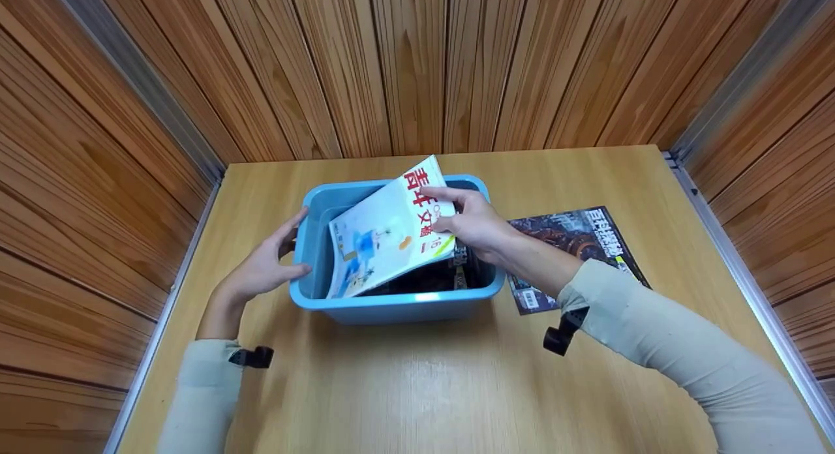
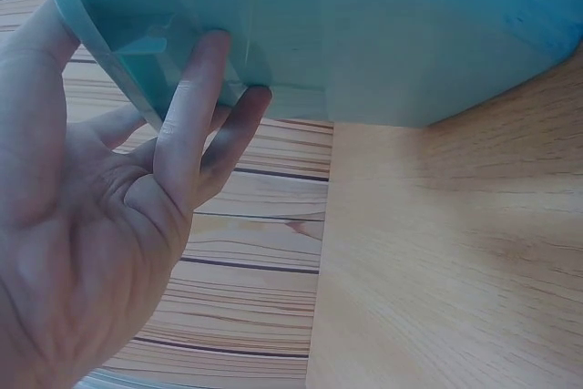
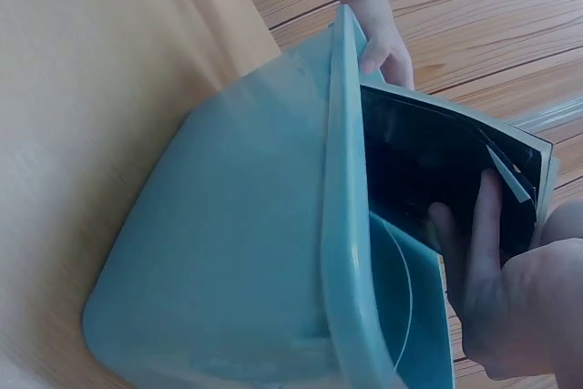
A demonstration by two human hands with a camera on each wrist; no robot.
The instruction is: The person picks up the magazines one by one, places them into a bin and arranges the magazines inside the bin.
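Wooden slat walls close in on three sides of the pale wood tabletop (image 1: 417, 389) where we work. Near its middle stands our blue rectangular plastic bin (image 1: 391, 304). Our left hand (image 1: 264, 268) rests against the bin's left wall, fingers straight and relaxed, thumb over the rim. Our right hand (image 1: 473, 222) grips a white glossy magazine with red characters on its cover (image 1: 385, 235), thumb on the cover and fingers behind it, holding it tilted with its lower edge inside the bin and its top corner above the far rim. Dark magazines lie in the bin beneath it. Just right of the bin, a dark-covered magazine (image 1: 580, 239) lies flat on the tabletop
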